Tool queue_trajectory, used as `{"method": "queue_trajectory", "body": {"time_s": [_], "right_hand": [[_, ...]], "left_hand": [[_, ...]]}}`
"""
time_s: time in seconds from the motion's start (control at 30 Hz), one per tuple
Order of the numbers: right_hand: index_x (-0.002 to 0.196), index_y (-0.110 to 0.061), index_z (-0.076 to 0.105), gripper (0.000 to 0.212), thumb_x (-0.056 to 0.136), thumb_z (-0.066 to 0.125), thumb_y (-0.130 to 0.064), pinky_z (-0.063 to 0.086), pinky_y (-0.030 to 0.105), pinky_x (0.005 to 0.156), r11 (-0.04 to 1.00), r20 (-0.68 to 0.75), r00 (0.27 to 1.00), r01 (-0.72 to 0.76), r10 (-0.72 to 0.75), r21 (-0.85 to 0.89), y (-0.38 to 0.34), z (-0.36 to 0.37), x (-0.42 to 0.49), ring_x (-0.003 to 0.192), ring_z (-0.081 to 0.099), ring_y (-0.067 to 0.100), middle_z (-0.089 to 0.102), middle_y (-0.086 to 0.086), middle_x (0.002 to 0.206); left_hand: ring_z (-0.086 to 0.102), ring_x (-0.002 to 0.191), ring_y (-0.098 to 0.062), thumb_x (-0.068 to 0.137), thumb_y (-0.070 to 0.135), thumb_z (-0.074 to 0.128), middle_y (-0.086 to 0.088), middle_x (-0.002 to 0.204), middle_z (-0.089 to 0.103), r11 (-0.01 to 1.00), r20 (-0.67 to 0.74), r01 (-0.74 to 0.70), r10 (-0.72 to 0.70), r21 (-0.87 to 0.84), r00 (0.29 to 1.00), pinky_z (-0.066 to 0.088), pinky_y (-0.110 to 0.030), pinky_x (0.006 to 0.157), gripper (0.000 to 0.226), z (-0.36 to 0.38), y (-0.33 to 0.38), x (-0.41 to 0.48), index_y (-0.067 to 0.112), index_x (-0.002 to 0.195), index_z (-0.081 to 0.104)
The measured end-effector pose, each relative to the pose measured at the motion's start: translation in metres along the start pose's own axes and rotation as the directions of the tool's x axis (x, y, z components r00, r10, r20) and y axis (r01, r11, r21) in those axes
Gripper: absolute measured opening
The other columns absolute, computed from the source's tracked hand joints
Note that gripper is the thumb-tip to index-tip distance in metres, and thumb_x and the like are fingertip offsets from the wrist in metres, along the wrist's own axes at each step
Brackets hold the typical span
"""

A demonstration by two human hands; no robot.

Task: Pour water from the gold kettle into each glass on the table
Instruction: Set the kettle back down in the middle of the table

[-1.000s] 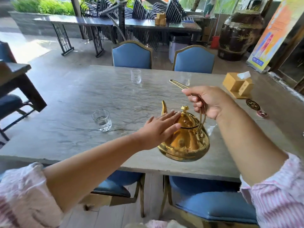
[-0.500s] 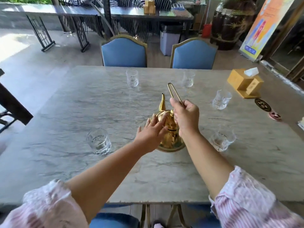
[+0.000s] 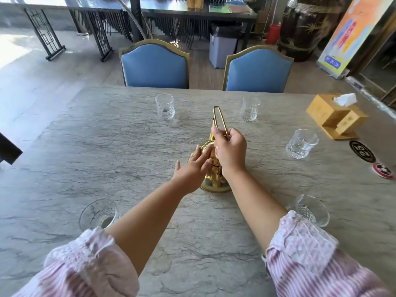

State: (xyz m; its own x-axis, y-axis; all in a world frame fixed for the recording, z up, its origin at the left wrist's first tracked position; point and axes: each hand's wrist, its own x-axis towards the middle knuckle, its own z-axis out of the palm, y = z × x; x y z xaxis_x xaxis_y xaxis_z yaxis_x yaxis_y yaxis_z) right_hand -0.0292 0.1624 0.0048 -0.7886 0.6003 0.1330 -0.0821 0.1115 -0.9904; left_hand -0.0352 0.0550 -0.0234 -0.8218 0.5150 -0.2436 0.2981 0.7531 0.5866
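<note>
A grey veined tabletop (image 3: 107, 157) is seen, with two blue chairs (image 3: 154, 65) drawn up at its far edge and a wooden tissue box (image 3: 334, 115) set at its right. The gold kettle (image 3: 215, 185) is stood mid-tabletop. Its upright handle is held in the right grip (image 3: 231, 153), fingers curled round it. The left grip (image 3: 192, 172) is laid with straight fingers against the kettle's side. Around it, all apart from it, are placed the far left glass (image 3: 164, 107), far right glass (image 3: 249, 109), right glass (image 3: 301, 143), near right glass (image 3: 310, 210) and near left glass (image 3: 97, 214).

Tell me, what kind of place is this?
Probably a restaurant or café: a long table set with glasses at several places, a tissue box, blue dining chairs, and another table behind.
</note>
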Motion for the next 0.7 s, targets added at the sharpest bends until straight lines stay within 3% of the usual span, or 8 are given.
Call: {"method": "queue_trajectory", "body": {"time_s": [0.13, 0.23, 0.7], "right_hand": [[0.068, -0.012, 0.050, 0.032, 0.098, 0.050, -0.025, 0.028, 0.019, 0.035, 0.971, 0.161, 0.978, -0.158, 0.129, 0.178, -0.008, -0.001, 0.007, 0.031, 0.034, 0.005, 0.043, -0.009, 0.036], [0.069, -0.007, 0.053, 0.043, 0.103, 0.037, -0.028, 0.025, 0.018, 0.035, 0.952, 0.265, 0.943, -0.250, 0.199, 0.177, -0.013, -0.005, 0.010, 0.029, 0.032, 0.003, 0.042, -0.009, 0.033], [0.059, -0.009, 0.048, 0.050, 0.103, 0.035, -0.030, 0.023, 0.016, 0.031, 0.957, 0.199, 0.969, -0.191, 0.148, 0.218, 0.000, 0.012, 0.036, 0.026, 0.031, 0.006, 0.039, -0.007, 0.032]], "left_hand": [[0.011, 0.146, -0.010, 0.100, 0.043, 0.017, 0.009, 0.159, -0.006, 0.999, -0.032, -0.039, 0.039, -0.002, 0.999, -0.005, -0.049, 0.115, 0.046, 0.003, -0.008, 0.006, 0.051, 0.139, -0.006], [0.006, 0.147, -0.010, 0.100, 0.044, 0.018, 0.009, 0.159, -0.009, 0.998, -0.062, -0.060, 0.059, -0.014, 0.996, -0.008, -0.044, 0.115, 0.045, 0.010, -0.013, 0.007, 0.054, 0.134, -0.011], [0.001, 0.147, -0.009, 0.100, 0.044, 0.018, 0.011, 0.159, -0.006, 0.999, -0.146, -0.045, 0.043, -0.012, 0.988, -0.010, -0.044, 0.115, 0.043, 0.011, -0.015, 0.041, 0.054, 0.129, -0.012]]}}
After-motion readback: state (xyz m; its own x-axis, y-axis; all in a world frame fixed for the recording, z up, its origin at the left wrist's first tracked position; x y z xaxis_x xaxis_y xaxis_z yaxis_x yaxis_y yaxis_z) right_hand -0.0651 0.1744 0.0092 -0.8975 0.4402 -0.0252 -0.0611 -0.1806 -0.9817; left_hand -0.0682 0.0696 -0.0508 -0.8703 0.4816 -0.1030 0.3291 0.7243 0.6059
